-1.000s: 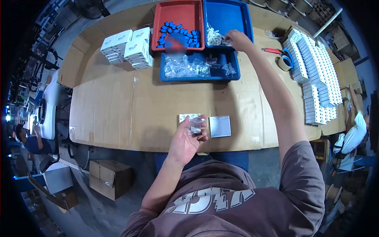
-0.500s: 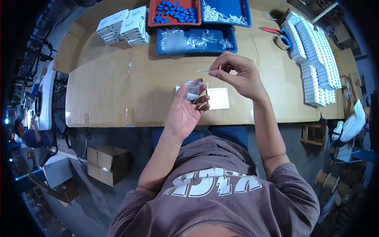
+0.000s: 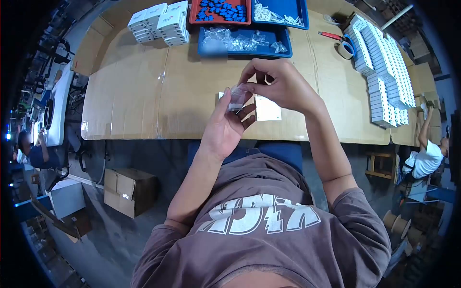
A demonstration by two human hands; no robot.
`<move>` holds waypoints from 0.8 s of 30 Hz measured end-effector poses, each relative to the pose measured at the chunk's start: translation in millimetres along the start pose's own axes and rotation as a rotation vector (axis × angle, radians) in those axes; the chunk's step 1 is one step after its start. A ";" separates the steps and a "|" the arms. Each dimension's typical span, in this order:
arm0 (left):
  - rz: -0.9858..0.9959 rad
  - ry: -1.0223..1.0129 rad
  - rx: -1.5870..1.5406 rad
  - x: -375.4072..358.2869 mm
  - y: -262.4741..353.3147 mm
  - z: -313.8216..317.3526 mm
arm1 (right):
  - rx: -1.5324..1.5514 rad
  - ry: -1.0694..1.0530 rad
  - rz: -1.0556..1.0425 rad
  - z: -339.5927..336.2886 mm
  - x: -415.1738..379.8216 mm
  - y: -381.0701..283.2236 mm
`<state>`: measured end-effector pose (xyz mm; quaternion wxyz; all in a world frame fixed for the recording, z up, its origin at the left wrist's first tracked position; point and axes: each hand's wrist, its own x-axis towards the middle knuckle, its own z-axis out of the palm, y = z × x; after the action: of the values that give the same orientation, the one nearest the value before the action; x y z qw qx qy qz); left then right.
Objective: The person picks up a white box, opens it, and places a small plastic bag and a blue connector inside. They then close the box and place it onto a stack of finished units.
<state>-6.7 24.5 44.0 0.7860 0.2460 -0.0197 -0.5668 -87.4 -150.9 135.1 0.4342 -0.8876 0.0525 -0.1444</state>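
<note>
My left hand (image 3: pixel 226 126), palm up, holds a small clear plastic bag (image 3: pixel 236 98) with something white at its bottom. The thumb and fingers of my right hand (image 3: pixel 276 84) are pinched together at the top of the bag; what they grip there is too small to make out. Below my hands a flat white piece (image 3: pixel 268 109) lies on the cardboard-covered table (image 3: pixel 129 101), partly hidden by my left hand.
Beyond my hands stand a blue tray (image 3: pixel 284 54) of clear bags, a red tray (image 3: pixel 193 19) of blue parts and a blue tray (image 3: pixel 306 21) of white parts. White boxes (image 3: pixel 170 24) are stacked left, more (image 3: pixel 382 72) right, beside tape (image 3: pixel 345 50). People sit at both sides.
My right hand has moved left and down to the bag's opening; the thin white item it held out is now hidden. The view has shifted slightly, with the table higher in it.
</note>
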 end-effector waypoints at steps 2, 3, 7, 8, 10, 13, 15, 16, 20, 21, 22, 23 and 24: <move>0.005 0.013 0.012 -1.5 -0.5 0.8 | 0.013 0.000 -0.034 1.8 2.9 1.0; 0.007 0.019 0.017 -2.1 -0.6 1.0 | 0.022 -0.001 -0.057 3.0 4.2 2.6; 0.011 0.034 0.051 -1.5 -1.7 0.5 | 0.034 -0.047 -0.108 5.7 6.8 4.3; 0.011 0.040 0.065 -0.8 -2.0 -0.1 | 0.031 -0.067 -0.122 5.8 7.3 5.7; 0.012 0.056 0.089 -0.9 -2.3 0.7 | -0.032 -0.082 -0.121 5.8 7.2 9.4; 0.017 0.082 0.115 -2.6 -3.7 3.4 | -0.006 -0.113 -0.107 6.8 6.0 12.9; 0.017 0.088 0.136 -1.1 -4.6 0.8 | 0.047 -0.155 -0.097 8.5 4.6 16.9; 0.011 0.088 0.133 -0.8 -4.7 -0.1 | 0.069 -0.184 -0.096 9.3 3.7 20.2; -0.015 0.124 0.117 1.4 -5.9 -3.1 | 0.198 -0.288 -0.004 5.3 -2.3 18.3; -0.025 0.143 0.114 1.8 -6.6 -3.6 | 0.115 -0.272 -0.050 4.5 -4.7 16.2; -0.015 0.136 0.115 1.7 -6.5 -2.5 | 0.105 -0.259 -0.043 3.9 -6.5 15.6; -0.007 0.129 0.118 0.9 -6.2 -0.7 | 0.096 -0.245 -0.037 3.5 -8.6 15.1; 0.001 0.121 0.122 0.5 -6.5 0.6 | 0.086 -0.229 -0.030 2.7 -10.2 15.2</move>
<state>-12.5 22.3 41.7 0.7696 0.3273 -0.0067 -0.5482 -95.8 -156.0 119.4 0.4729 -0.8795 -0.0170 -0.0505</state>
